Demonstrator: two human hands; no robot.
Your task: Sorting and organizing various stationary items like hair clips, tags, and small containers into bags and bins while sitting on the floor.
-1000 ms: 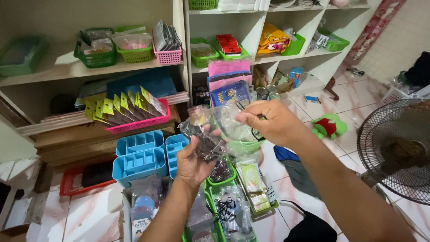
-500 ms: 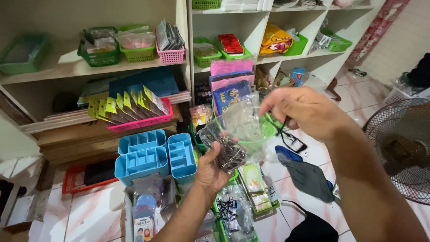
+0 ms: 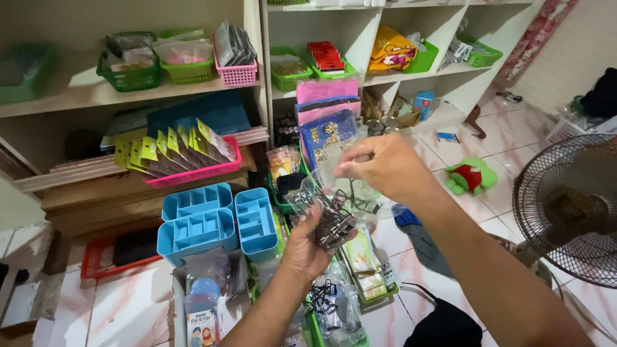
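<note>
Two hands work one clear plastic bag (image 3: 344, 186) just right of the blue divided trays (image 3: 215, 222); left hand (image 3: 308, 247) grips its bunched dark clips, right hand (image 3: 382, 167) pinches the mouth; sorting seems underway, needing a steady pull.

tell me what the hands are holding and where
Both hold a clear plastic bag of dark clips: left hand under its bottom, right hand pinching its top edge.
</note>
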